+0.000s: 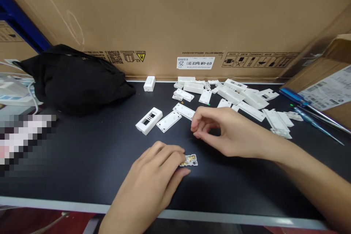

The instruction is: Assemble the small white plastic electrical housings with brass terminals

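My left hand point(157, 175) grips a small white plastic socket insert with brass contacts point(192, 159) between thumb and fingers, low over the black tabletop. Its left part is hidden under my fingertips. To the upper right, my right hand point(219, 128) is closed in a pinch, thumb against fingertips. Whatever the pinch holds, if anything, is too small to see. Beyond my hands lie a white frame with rectangular openings point(149, 120) and a flat white plate point(169, 121). Another white plate point(184, 110) is partly covered by my right hand.
Several white plastic housings and covers point(230, 94) are heaped at the back. A small white block point(149, 83) stands left of them. Screwdrivers point(315, 117) lie at the right beside a carton point(329, 80). A black cloth bundle point(79, 80) sits left, before a large cardboard box point(175, 18).
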{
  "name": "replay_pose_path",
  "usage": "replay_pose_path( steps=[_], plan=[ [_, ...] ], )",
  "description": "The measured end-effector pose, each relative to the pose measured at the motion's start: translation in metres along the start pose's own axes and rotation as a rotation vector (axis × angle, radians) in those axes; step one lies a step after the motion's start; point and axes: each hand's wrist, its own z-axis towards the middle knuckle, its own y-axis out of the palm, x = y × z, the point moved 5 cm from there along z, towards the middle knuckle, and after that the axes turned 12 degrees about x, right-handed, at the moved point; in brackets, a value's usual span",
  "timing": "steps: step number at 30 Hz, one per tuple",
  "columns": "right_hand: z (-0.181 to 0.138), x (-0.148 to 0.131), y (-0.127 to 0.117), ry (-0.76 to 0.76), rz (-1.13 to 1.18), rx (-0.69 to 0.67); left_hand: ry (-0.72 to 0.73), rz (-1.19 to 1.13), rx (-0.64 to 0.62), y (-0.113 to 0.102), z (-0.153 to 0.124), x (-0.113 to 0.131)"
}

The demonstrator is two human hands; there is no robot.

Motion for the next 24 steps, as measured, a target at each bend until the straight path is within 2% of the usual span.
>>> replay_pose_path(
  steps=[5,10,16,19,24],
  plan=[
    [-0.003,-0.018,0.013,0.033,0.329,-0.05,-0.008,-0.036,0.135,-0.007,-0.001,0.0],
    [-0.006,-0.023,0.026,0.11,0.469,-0.097,0.034,-0.148,0.266,-0.015,-0.001,0.004],
    [-0.008,-0.024,0.029,0.064,0.438,-0.075,0.015,-0.188,0.324,-0.022,-0.002,0.008],
    [-0.009,-0.028,0.026,-0.022,0.379,-0.046,0.005,-0.196,0.347,-0.024,-0.003,0.008],
    [-0.012,-0.034,0.026,-0.234,0.125,0.022,-0.045,-0.175,0.373,-0.025,-0.003,0.006]
  ],
)
